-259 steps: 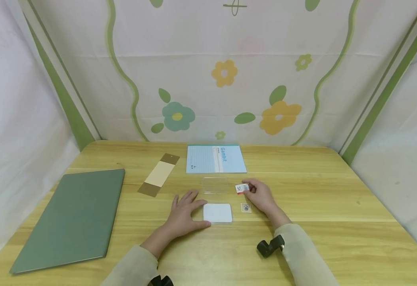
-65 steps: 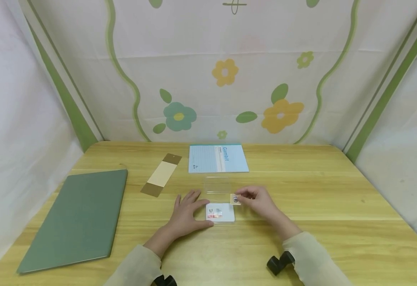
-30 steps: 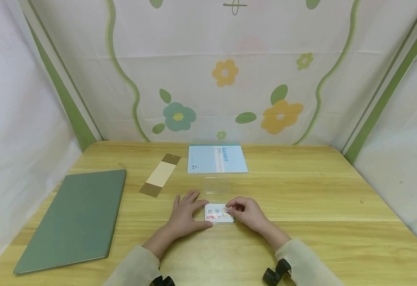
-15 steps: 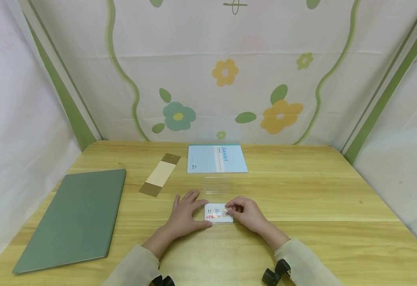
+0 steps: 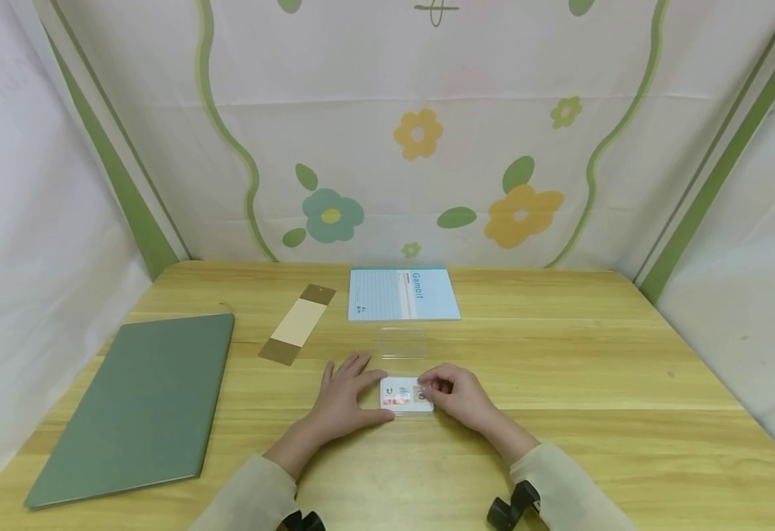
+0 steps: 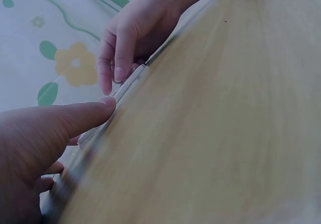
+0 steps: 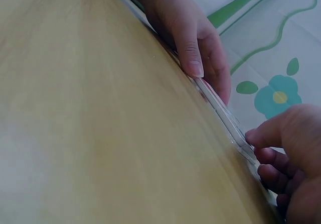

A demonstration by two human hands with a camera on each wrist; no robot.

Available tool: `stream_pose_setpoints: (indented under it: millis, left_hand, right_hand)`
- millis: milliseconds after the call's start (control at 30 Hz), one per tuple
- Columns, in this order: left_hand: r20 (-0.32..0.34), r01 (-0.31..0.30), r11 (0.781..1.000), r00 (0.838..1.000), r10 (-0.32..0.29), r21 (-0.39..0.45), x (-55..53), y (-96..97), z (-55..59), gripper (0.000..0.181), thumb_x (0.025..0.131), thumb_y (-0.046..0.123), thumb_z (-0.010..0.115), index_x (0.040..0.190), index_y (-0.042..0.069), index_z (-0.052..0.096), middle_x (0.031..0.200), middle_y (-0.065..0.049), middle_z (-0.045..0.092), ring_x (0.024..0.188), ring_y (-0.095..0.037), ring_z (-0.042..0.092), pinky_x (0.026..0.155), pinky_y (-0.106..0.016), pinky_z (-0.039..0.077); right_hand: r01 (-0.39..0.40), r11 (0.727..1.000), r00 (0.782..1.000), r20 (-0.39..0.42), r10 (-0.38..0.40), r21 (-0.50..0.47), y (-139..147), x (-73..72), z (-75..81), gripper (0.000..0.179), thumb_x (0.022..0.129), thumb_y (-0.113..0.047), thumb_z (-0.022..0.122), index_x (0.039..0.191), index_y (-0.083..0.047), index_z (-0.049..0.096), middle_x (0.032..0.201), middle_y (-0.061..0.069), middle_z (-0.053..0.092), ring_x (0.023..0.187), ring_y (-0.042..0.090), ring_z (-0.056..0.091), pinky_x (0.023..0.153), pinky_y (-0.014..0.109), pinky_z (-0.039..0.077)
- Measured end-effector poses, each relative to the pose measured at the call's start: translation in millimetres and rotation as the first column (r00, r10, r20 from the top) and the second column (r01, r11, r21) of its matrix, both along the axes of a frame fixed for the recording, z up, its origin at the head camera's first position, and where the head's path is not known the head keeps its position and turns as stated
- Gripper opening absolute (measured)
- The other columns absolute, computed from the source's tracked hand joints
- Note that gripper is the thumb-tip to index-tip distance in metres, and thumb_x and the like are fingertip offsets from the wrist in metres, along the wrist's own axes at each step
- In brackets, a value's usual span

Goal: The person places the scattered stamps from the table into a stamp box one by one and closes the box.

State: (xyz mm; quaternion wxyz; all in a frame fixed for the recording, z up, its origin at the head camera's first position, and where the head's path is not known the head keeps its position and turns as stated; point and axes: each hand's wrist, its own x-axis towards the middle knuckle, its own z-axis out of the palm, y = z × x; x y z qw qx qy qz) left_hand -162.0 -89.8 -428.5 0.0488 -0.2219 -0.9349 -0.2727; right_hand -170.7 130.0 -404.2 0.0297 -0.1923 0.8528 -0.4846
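Note:
A white card (image 5: 405, 407) lies in a shallow clear plastic case in the head view. My left hand (image 5: 337, 402) holds the case at its left side, thumb at the near corner and index finger at the far one, other fingers spread. On the card's left part lies a small white printed piece with a red strip (image 5: 397, 397). Beside it is a small square piece with a round dark emblem (image 5: 419, 394), flat over the card's right part. My right hand (image 5: 460, 398) pinches its right side with thumb and index finger; those fingertips cover part of it.
A second clear plastic piece (image 5: 402, 344) lies just beyond the card, with a light blue notebook (image 5: 403, 295) behind it. Left of these are a brown and cream strip (image 5: 297, 324) and a large green folder (image 5: 138, 405). A patterned curtain (image 5: 374, 133) hangs behind the wooden table (image 5: 593, 383).
The right hand laid the red-striped piece on the card, then picked the square piece off the table and brought it onto the card's right part. The left hand stayed in place.

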Motion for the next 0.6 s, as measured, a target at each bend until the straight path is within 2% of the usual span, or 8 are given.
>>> stream_pose_setpoints:
  millis: [133,233,367,500,600]
  left_hand:
    - [0.001,0.005,1.0,1.0,-0.005,0.015,-0.2,0.2,1.4,0.065,0.066,0.058,0.061,0.117,0.018,0.054,0.133,-0.014,0.032,0.124,-0.032,0.02,0.094,-0.056,0.001]
    - [0.017,0.01,0.999,1.0,-0.01,0.033,-1.3,-0.6,2.1,0.066,0.066,0.058,0.061,0.118,0.017,0.053,0.133,-0.014,0.032,0.124,-0.032,0.02,0.094,-0.056,0.001]
    - [0.028,0.0,0.999,1.0,-0.002,0.051,-6.8,-3.3,5.2,0.068,0.069,0.056,0.06,0.122,0.015,0.05,0.133,-0.015,0.033,0.123,-0.032,0.021,0.093,-0.059,0.003]
    - [0.037,-0.048,0.996,0.998,0.045,0.072,-16.1,-6.6,11.5,0.07,0.072,0.056,0.057,0.126,0.012,0.045,0.133,-0.015,0.033,0.123,-0.033,0.022,0.091,-0.061,0.003]
    - [0.069,-0.089,0.992,0.994,0.083,0.092,-23.0,-8.1,16.4,0.073,0.073,0.057,0.055,0.128,0.011,0.042,0.134,-0.013,0.032,0.124,-0.031,0.021,0.093,-0.059,0.002]
  right_hand:
    - [0.014,1.0,1.0,0.028,-0.014,-0.024,7,-10.7,-9.4,0.016,0.075,-0.002,0.064,0.091,-0.002,0.063,0.069,0.001,0.051,0.06,0.014,0.044,0.05,0.021,0.037]
    - [0.02,0.999,0.999,0.036,-0.018,-0.051,13,-16.0,-6.5,0.019,0.076,-0.004,0.064,0.095,0.001,0.062,0.071,0.002,0.053,0.064,0.016,0.047,0.054,0.022,0.041]
    - [0.011,0.999,1.0,0.027,-0.01,-0.045,20,-22.0,3.5,0.027,0.077,-0.007,0.064,0.101,0.003,0.058,0.081,0.005,0.056,0.074,0.019,0.051,0.066,0.029,0.045]
    - [0.012,1.0,1.0,0.004,-0.012,0.007,25,-30.5,11.7,0.038,0.077,-0.015,0.064,0.111,0.0,0.054,0.098,0.01,0.057,0.089,0.024,0.052,0.082,0.042,0.039]
    - [0.019,0.998,1.0,0.0,-0.019,0.055,26,-37.0,13.9,0.047,0.078,-0.023,0.064,0.118,-0.004,0.05,0.11,0.011,0.054,0.101,0.027,0.047,0.088,0.047,0.032]
